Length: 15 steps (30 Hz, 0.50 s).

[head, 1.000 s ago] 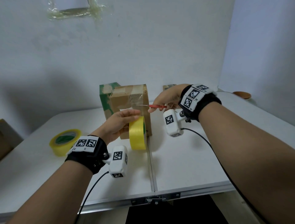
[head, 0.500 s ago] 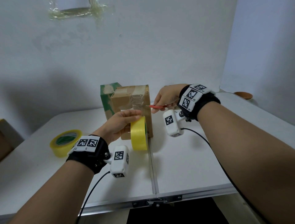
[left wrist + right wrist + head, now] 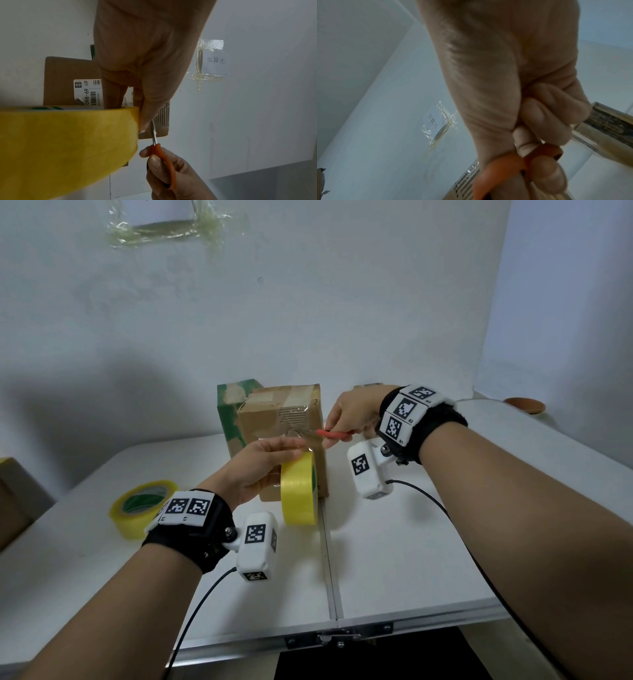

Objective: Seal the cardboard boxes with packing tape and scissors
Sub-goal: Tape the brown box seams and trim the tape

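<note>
Red scissors [image 3: 334, 434] in right hand [image 3: 352, 416]

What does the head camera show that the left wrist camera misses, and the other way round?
Only the head view shows the second yellow tape roll lying flat on the white table, the green box and a brown dish. Only the left wrist view shows the printed barcode label on the brown cardboard box. Both show the left hand holding the upright yellow tape roll and the right hand gripping the orange-handled scissors.
</note>
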Tool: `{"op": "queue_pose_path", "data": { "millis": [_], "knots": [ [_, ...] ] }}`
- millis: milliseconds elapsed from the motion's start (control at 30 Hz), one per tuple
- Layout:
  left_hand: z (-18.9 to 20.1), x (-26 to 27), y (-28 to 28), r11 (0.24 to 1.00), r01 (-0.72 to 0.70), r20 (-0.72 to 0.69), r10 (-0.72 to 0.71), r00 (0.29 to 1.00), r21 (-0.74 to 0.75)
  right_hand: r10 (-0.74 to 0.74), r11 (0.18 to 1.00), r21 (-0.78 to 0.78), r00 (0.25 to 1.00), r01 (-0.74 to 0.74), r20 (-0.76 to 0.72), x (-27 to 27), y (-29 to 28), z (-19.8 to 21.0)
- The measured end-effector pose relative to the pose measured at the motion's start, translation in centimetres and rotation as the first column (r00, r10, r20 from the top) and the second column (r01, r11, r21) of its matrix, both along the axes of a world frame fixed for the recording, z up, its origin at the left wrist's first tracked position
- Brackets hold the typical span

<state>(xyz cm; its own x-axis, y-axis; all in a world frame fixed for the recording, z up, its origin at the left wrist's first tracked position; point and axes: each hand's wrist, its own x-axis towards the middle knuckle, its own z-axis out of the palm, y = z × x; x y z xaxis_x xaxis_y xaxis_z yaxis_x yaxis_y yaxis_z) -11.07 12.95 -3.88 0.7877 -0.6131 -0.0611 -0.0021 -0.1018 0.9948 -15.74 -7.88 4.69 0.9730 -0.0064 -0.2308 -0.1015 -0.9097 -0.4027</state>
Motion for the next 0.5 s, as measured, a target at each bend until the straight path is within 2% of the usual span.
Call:
{"op": "queue_pose_path", "data": {
  "millis": [133, 167, 300, 433, 500],
  "knots": [
    [-0.2, 0.0, -0.2, 1.0, -0.004, 0.004, 0.004, 1.0, -0.002, 0.038, 0.999, 0.02, 0.961, -0.034, -0.272, -0.1, 0.7, -0.8],
    [-0.2, 0.0, -0.2, 1.0, -0.011, 0.004, 0.011, 1.0, -0.003, 0.053, 0.999, 0.024, 0.955, -0.048, -0.291, 0.0, 0.8, -0.9],
    [0.0, -0.1, -0.3, 0.999, -0.034, -0.003, 0.034, 0.999, -0.006, 0.038, 0.996, -0.064, 0.973, -0.054, -0.229, 0.1, -0.4, -1.6],
    [0.0, -0.1, 0.0, 0.999, -0.037, 0.0, 0.037, 0.999, 0.008, -0.075, 0.997, -0.021, 0.978, 0.072, -0.193, -0.1, -2.5, -4.0],
    [0.0, -0.1, 0.0, 0.999, -0.039, -0.003, 0.039, 0.999, 0.01, -0.12, 0.987, -0.131, 0.977, 0.097, -0.175, 0.1, -3.1, -5.9]
  ]
}}
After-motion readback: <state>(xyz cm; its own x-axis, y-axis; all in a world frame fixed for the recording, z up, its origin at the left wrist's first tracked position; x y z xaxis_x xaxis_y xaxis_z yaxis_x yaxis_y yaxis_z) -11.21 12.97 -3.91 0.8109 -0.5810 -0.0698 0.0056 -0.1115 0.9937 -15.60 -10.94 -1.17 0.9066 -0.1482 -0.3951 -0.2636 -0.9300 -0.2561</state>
